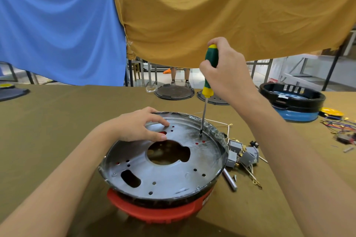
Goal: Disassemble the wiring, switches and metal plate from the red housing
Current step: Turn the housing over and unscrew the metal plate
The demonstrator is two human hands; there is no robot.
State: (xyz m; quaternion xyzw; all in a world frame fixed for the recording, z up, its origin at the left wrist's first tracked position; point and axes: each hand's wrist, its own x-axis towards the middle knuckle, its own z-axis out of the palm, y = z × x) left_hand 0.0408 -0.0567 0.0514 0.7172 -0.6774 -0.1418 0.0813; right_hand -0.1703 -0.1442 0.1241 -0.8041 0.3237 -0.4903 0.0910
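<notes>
Bright even daylight, soft shadows, sharp centre, fisheye bending at edges.

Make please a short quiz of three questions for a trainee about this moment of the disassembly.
1. True or false: the screwdriver tip stands on the metal plate.
2. Which hand steadies the plate? A) left hand B) right hand
3. What grey parts lie on the table to the right of the red housing?

Key: 1 true. 2 A. 3 the switches, with loose wires.
</notes>
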